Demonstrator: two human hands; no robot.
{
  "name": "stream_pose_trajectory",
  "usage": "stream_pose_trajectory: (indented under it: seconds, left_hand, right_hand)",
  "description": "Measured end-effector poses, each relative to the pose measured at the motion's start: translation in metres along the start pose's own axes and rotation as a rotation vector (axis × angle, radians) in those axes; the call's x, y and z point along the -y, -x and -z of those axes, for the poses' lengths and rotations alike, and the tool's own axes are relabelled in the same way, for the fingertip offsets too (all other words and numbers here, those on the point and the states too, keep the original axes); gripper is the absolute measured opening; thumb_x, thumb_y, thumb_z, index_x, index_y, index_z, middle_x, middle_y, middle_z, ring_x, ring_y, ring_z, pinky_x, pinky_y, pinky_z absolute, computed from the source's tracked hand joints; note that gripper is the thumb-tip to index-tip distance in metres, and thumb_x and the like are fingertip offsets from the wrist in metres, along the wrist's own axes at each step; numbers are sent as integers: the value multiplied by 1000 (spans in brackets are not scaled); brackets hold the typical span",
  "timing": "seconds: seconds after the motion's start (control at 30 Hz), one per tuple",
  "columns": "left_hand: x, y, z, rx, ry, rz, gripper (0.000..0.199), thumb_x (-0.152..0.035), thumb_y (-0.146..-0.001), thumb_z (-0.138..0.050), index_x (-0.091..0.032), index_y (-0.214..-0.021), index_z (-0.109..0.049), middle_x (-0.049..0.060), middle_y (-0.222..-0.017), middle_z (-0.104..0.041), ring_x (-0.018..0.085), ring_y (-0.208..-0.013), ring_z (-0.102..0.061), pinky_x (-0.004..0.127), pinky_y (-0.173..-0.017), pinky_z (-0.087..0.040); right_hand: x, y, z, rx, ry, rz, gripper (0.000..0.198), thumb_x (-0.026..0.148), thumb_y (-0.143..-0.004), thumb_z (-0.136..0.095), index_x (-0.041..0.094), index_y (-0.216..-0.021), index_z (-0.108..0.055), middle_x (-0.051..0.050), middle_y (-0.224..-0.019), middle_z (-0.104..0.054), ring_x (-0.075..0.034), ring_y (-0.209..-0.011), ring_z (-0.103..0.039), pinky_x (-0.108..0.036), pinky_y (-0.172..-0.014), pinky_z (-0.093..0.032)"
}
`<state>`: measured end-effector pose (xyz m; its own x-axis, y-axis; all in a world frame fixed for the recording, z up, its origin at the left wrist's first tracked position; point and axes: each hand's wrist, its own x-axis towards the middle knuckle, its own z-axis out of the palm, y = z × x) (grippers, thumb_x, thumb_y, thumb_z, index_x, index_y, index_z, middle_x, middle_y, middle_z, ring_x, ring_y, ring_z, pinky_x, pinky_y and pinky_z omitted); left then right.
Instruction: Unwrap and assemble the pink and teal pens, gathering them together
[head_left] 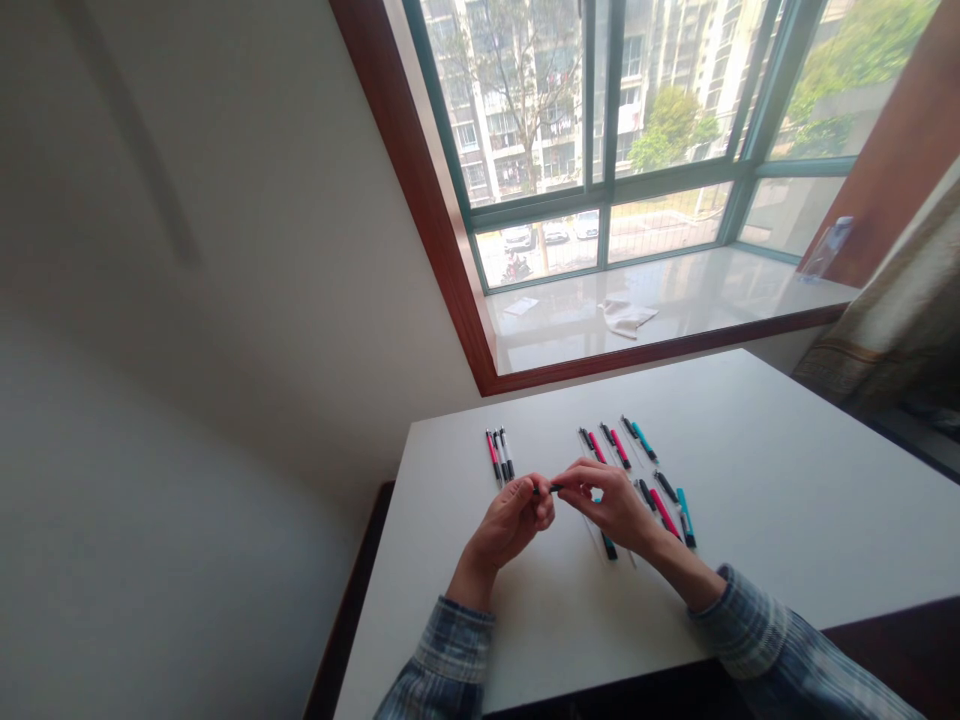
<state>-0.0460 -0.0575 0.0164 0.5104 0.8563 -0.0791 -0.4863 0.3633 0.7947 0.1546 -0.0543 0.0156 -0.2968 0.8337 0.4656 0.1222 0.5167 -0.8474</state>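
Note:
Above the white table, my left hand [514,518] and my right hand [613,503] meet fingertip to fingertip. Both are closed on a small black pen part [556,488]; most of it is hidden by the fingers. Just beyond my left hand lie whole-looking pens, a pink pen [492,455] and white pens [506,452] side by side. Around my right hand are groups of separate pen pieces: pink barrels [620,448], a teal barrel [643,440], black pieces [664,487] and thin pale refills. A teal and black piece [607,543] lies partly under my right hand.
The white table [787,480] ends at a wall and a wood-framed window ledge. A crumpled cloth [628,317], a paper [522,306] and a clear bottle [827,248] sit on the ledge. A curtain [892,300] hangs at the right.

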Motion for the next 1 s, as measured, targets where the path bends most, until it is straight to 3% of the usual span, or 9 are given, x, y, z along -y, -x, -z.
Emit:
stream_pose_trajectory:
  seconds: [0.33,0.63,0.77,0.9,1.0]
  left_hand:
    - [1,-1,-1,-10,-2,-23,38,-49,-86,-75,-13,-87,-63,-1,-62,-51,10,-58,-46,24,-58,-32]
    - [-6,-2,2,-90,79,-76,30,-43,-92,-69,-14,-88,-64,0,-71,-53,11,-65,-51,24,-66,-40]
    - [-7,-2,1,-117,-9,-47,23,-35,-89,-73,-17,-93,-62,-1,-71,-52,9,-62,-50,23,-62,-37]
    - [-4,-4,0,-164,-124,-31,34,-35,-88,-74,-23,-113,-54,-3,-74,-57,9,-61,-51,23,-61,-34]
    - [-1,-6,2,-200,-225,-59,36,-39,-87,-75,-19,-110,-55,0,-76,-62,10,-63,-53,24,-62,-36]
  right_hand:
    - [-3,0,-1,-5,10,8,16,31,-94,-67,24,-104,-78,-4,-86,-71,-15,-71,-64,-29,-66,-53]
    - [-14,0,1,-93,-43,-117,17,36,-90,-73,22,-97,-78,-7,-95,-77,-22,-83,-72,-35,-77,-60]
    - [-16,-1,1,-93,-43,-98,17,36,-91,-71,23,-99,-79,-7,-96,-77,-22,-85,-71,-34,-76,-58]
    - [-19,-1,2,-111,-30,-96,24,37,-98,-62,24,-106,-79,-7,-93,-74,-20,-80,-69,-32,-72,-56]
    - [-19,0,2,-113,-51,-126,28,38,-101,-55,23,-109,-78,-6,-91,-72,-18,-75,-68,-31,-70,-55]
